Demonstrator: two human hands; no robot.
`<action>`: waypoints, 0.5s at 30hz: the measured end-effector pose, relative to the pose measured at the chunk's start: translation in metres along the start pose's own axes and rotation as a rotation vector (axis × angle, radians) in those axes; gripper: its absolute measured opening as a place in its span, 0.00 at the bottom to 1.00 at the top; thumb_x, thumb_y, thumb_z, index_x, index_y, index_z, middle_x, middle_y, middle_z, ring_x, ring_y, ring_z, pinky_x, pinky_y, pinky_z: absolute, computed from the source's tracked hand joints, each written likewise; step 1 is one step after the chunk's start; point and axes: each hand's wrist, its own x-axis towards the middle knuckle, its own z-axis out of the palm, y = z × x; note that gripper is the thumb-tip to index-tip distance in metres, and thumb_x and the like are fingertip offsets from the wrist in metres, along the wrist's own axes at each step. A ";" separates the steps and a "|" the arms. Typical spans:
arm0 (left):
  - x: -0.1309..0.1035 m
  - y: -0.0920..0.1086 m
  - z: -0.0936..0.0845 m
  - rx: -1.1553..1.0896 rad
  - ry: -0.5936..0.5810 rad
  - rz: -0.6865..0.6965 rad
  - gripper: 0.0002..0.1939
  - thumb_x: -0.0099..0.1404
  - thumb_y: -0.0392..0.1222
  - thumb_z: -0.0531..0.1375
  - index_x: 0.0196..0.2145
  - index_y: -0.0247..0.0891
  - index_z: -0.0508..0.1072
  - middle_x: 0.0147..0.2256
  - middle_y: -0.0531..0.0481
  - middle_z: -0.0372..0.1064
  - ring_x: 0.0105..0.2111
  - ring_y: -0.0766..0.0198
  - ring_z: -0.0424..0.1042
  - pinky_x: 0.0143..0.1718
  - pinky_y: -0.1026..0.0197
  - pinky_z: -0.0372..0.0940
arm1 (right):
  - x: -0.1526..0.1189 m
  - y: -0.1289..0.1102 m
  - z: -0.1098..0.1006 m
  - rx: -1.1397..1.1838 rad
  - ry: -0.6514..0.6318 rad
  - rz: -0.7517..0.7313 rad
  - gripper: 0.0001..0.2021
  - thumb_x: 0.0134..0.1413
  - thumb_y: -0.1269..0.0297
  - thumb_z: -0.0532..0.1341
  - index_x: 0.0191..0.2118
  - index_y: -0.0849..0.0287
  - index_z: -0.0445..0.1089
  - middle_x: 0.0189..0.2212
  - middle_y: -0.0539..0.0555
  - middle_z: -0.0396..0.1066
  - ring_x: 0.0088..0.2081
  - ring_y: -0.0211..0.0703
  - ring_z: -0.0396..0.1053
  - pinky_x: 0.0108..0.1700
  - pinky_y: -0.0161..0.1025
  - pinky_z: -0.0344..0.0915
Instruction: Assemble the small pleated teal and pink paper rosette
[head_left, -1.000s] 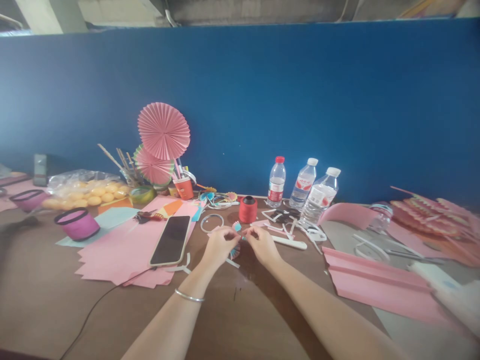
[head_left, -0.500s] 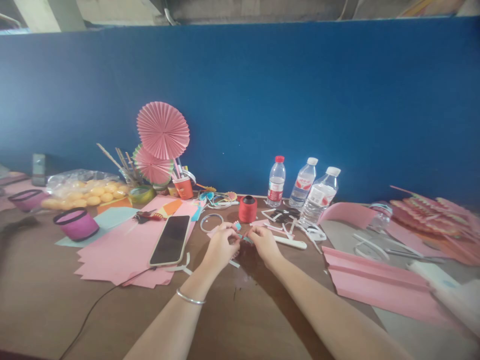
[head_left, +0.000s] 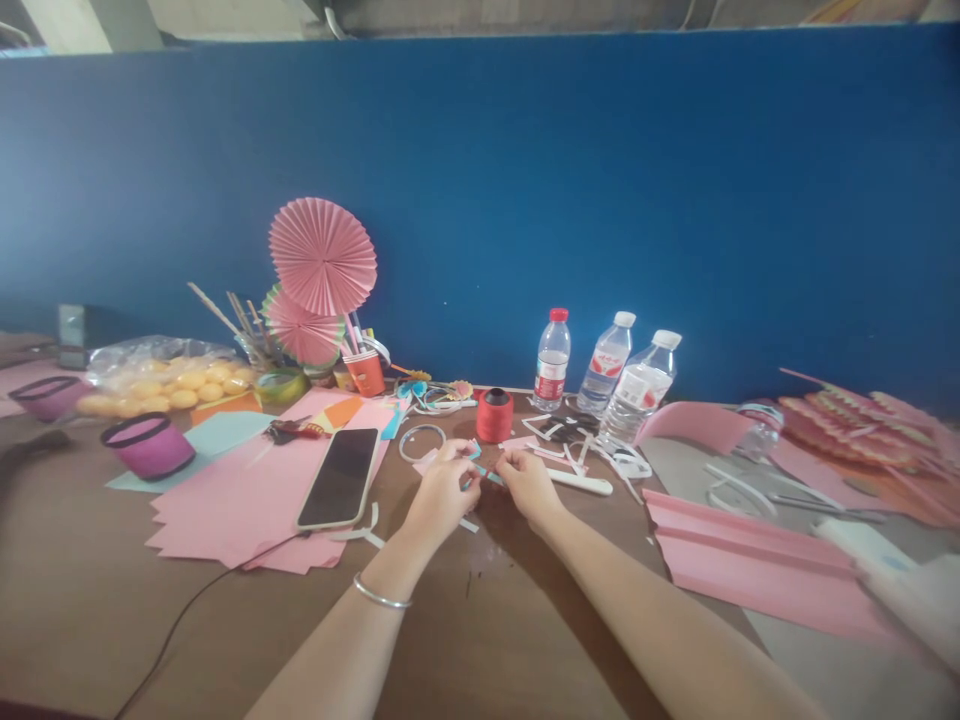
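My left hand (head_left: 445, 488), with a silver bangle on the wrist, pinches one end of a small light-blue paper piece (head_left: 491, 477). Close by on the right, my right hand (head_left: 527, 486) has its fingertips pressed together at the other end of it. How the piece is folded is too small to make out, and the fingers cover part of it. Just behind the hands stands a red spool of thread (head_left: 495, 418). A roll of clear tape (head_left: 421, 444) lies behind my left hand, and a white-handled tool (head_left: 580, 482) is beyond my right hand.
Left of my hands, a phone (head_left: 339, 478) lies on pink paper sheets (head_left: 225, 510), near a purple cup-shaped band (head_left: 148, 446). Pleated pink fans (head_left: 322, 256) stand by a red paper cup (head_left: 365, 374). Several water bottles (head_left: 553, 362) stand at the back; folded pink paper (head_left: 750, 560) lies right.
My fingers shift slightly around the blue paper piece, and more of it shows between them. The view tips a little; other things on the table stay put.
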 end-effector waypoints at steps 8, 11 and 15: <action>0.001 0.001 -0.002 0.139 0.054 0.097 0.06 0.52 0.31 0.53 0.22 0.36 0.67 0.40 0.48 0.60 0.39 0.62 0.61 0.41 0.59 0.58 | 0.001 0.002 0.002 0.048 0.027 0.035 0.07 0.38 0.66 0.52 0.20 0.62 0.64 0.13 0.45 0.59 0.18 0.32 0.57 0.21 0.29 0.54; 0.001 0.002 -0.001 0.156 0.068 0.117 0.06 0.51 0.31 0.53 0.21 0.36 0.67 0.37 0.49 0.60 0.38 0.63 0.60 0.40 0.59 0.58 | 0.002 0.004 0.002 0.058 0.039 0.052 0.07 0.38 0.66 0.52 0.21 0.63 0.64 0.13 0.45 0.59 0.17 0.32 0.57 0.20 0.29 0.53; 0.000 -0.002 0.003 0.145 0.083 0.082 0.06 0.53 0.31 0.52 0.23 0.36 0.68 0.36 0.49 0.59 0.37 0.64 0.61 0.39 0.59 0.59 | 0.003 0.005 0.001 0.075 0.025 0.044 0.07 0.39 0.65 0.53 0.21 0.62 0.65 0.13 0.46 0.61 0.16 0.32 0.58 0.20 0.30 0.54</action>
